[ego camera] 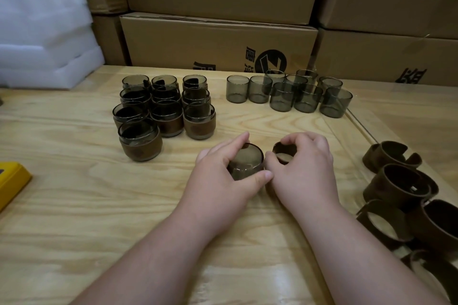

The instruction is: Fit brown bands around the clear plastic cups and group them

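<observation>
A yellow object (12,181) sits at the table's (74,205) left edge. Banded cups (161,111) stand grouped at upper left, bare cups (290,91) further right. At centre, the left hand (223,176) grips 1 cup (245,161) lying on its side, thumb and fingers curled round it. Just beside it, the right hand (304,168) pinches 1 band (285,153). Loose bands (401,193) lie far right.

On the wooden tabletop (74,193), the left hand (218,176) holds a smoky clear cup (245,160) upside down, and the right hand (304,168) pinches a brown band (285,152) just beside it. Behind stand the banded cups (163,109) at left, the bare cups (290,93) at right. Loose bands (401,186) lie at the right edge.
</observation>
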### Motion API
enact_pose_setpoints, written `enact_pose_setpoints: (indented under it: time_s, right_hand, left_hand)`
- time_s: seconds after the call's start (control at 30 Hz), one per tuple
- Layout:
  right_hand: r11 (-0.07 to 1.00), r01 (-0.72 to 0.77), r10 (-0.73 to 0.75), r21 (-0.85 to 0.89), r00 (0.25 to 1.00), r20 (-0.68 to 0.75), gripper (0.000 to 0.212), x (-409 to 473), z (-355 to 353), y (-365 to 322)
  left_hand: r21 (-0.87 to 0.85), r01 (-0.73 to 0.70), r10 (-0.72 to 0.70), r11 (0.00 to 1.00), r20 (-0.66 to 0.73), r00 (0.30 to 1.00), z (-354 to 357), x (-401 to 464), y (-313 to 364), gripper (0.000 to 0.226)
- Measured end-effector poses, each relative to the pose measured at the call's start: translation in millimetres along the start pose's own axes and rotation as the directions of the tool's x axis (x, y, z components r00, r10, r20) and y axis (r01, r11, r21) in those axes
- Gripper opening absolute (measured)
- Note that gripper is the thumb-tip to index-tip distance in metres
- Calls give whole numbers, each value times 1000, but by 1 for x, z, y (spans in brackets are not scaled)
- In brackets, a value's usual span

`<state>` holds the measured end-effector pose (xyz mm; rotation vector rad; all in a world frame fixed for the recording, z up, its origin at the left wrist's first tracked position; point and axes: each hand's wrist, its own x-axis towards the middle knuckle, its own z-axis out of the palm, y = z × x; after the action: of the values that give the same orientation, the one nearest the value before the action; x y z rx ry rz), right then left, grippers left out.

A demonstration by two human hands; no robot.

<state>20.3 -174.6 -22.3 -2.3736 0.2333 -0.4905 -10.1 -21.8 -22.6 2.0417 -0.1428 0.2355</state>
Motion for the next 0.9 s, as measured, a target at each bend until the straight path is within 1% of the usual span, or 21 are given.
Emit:
enact_pose_setpoints:
  time_s: [0.1,0.13,0.2,0.27,0.37,0.43,0.5,0.57,0.63,0.73,0.8,0.9]
  right_hand:
    - [992,-34,31,-125,999,-24,37,-1,0,1]
    - [989,-35,32,-144,999,-22,35,-1,0,1]
    - [991,-20,17,-130,1000,-20,27,-1,-1,1]
    - [999,11,-13,-48,999,-41,17,0,0,0]
    - [974,107,-88,199,991,-101,6,0,-1,-4]
    - [927,187,-150,325,979,-136,9,-4,-4,-8]
    - [879,250,-208,406,967,-146,14,-8,-6,-12]
    - [839,289,-250,460,957,-144,18,-11,-8,-15]
    - [814,331,-291,478,944,-157,18,-12,-9,-15]
    - [776,433,-381,459,901,-206,13,-13,-7,-17]
    - [740,519,-468,428,854,-227,5,-15,-6,-18]
    - [677,621,-589,395,779,-214,18,-17,-4,-19]
  left_hand:
    - [-15,0,0,1000,11,1000,2,0,-2,85]
    - [-27,1,-1,1000,14,1000,2,1,-2,86]
    - [-52,5,-4,999,20,1000,2,1,-3,86]
    - [-63,4,-3,998,18,1000,3,1,-3,86]
    - [-81,-1,3,997,26,1000,4,2,-3,86]
    - [-88,-10,13,996,39,999,5,2,-3,85]
    - [-95,-23,28,995,50,998,5,2,-2,83]
    - [-122,-36,41,992,41,998,4,0,-2,76]
    - [-191,-50,53,980,11,999,3,-1,0,65]
    - [-376,-60,59,925,-16,998,0,-3,5,53]
    - [-446,-67,58,893,-32,998,-2,-3,7,48]
    - [-445,-90,64,891,-72,995,-3,-4,7,46]
